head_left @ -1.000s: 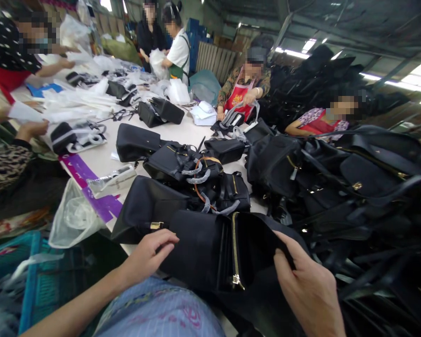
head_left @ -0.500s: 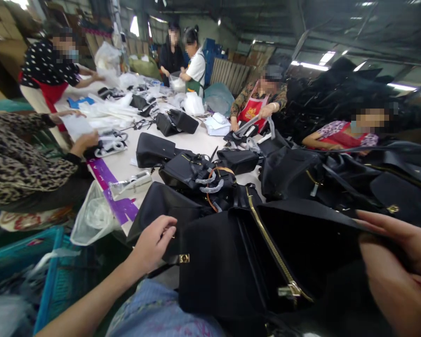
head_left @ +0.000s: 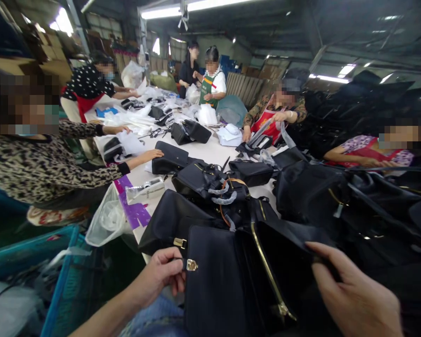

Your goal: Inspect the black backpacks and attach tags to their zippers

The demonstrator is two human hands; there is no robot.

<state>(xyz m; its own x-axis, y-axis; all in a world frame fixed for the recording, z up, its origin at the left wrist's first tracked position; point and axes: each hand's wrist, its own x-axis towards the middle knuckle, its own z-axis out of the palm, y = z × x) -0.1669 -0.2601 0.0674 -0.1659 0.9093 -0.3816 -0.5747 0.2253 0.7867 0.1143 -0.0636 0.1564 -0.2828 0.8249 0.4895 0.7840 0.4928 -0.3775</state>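
A black bag (head_left: 214, 276) stands open in front of me, its gold zipper (head_left: 268, 271) running down along the opening. On its left side, my left hand (head_left: 168, 271) pinches a short black strap beside a gold clasp (head_left: 192, 265). The upper edge of the bag's right side is between the thumb and fingers of my right hand (head_left: 354, 285). Behind the left part of this bag lies another black bag (head_left: 171, 215) with a gold buckle. A bag with plastic-wrapped handles (head_left: 224, 198) sits farther back.
Black bags (head_left: 301, 187) are heaped at the right. A blue-green crate (head_left: 61, 276) and a clear plastic bag (head_left: 107, 220) are at the left. Around the white table (head_left: 210, 152) are several people; one person's hand (head_left: 150, 157) touches a black bag.
My left hand has moved to the strap and closed on it. My right hand has shifted left along the bag's edge. A person at the left has reached to a bag. The view has shifted.
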